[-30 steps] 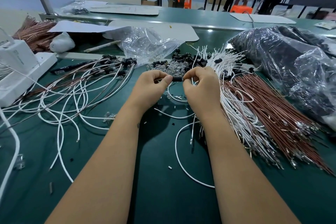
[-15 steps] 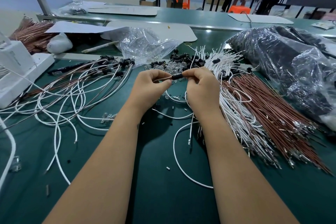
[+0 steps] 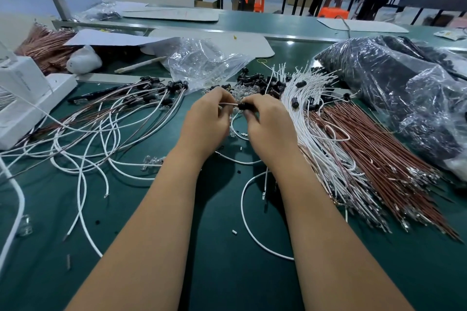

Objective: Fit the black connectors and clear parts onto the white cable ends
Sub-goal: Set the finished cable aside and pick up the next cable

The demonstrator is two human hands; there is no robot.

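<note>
Head view, hands: Here the left hand (image 3: 206, 121) pinches a short pale cable end (image 3: 228, 104) between thumb and fingers, while the right hand (image 3: 269, 124) has its fingers curled round a small black cylindrical plastic connector (image 3: 244, 106); both are clenched on their parts, not released.

Head view, why held so: Seemingly the two parts are kept in one line, end to end, just above the green bench mat (image 3: 214, 272), so that the cable can feed straight into the connector's bore. I judge the fitting under way, not finished.

Head view, where the piece is: It hangs between the two hands, near the middle of the bench, just in front of the heap of loose black connectors and clear parts (image 3: 255, 83).

Head view, supply: The straight bundle of white cables (image 3: 318, 118) lies just beside the right hand, with a bundle of reddish-brown wires (image 3: 384, 149) on its far side, presumably for easy reach.

Head view, done side: Curled white cables with black connectors on their ends (image 3: 161, 91) lie spread at the left, apart from the stock, likely the finished lot.

Head view, look of the piece: The connector is matt black and stubby; the cable at it looks pale, faintly pink. Whether a clear part is already on, I cannot tell.
</note>
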